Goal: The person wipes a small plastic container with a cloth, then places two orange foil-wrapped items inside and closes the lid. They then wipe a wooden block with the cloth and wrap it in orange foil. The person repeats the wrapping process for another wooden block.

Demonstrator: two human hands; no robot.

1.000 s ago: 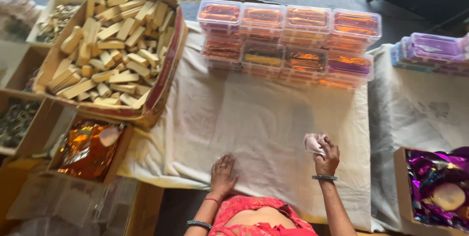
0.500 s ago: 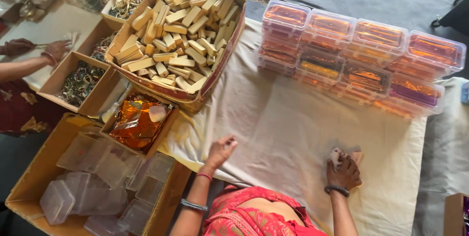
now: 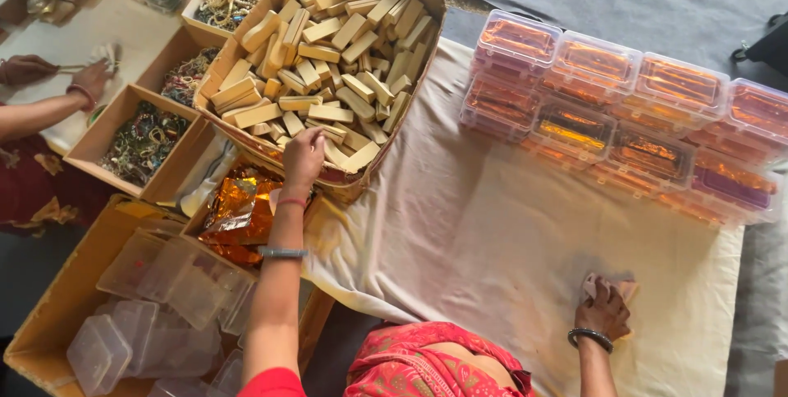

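Reaching out over the near rim of the big cardboard box (image 3: 246,130), your left hand (image 3: 304,157) sat on the pile of pale wooden blocks (image 3: 328,52), fingers curled down onto the blocks at that edge; couldn't tell whether that grip had actually closed on one. Your right hand (image 3: 603,313) was well apart from it, pressed down on the cream cloth (image 3: 492,233) covering the tabletop, grip bunched around a small pinkish rag (image 3: 611,287). Box of blocks sat at the cloth's left end, tilted over the edge. Stacked clear lidded cases (image 3: 624,110) with orange contents ran along the far right of the cloth. Below the box: crumpled orange foil (image 3: 238,208), then a carton of empty clear plastic containers (image 3: 156,298). Left of it, trays of mixed bangles (image 3: 144,138). Another person's hand (image 3: 86,81) worked at far left.
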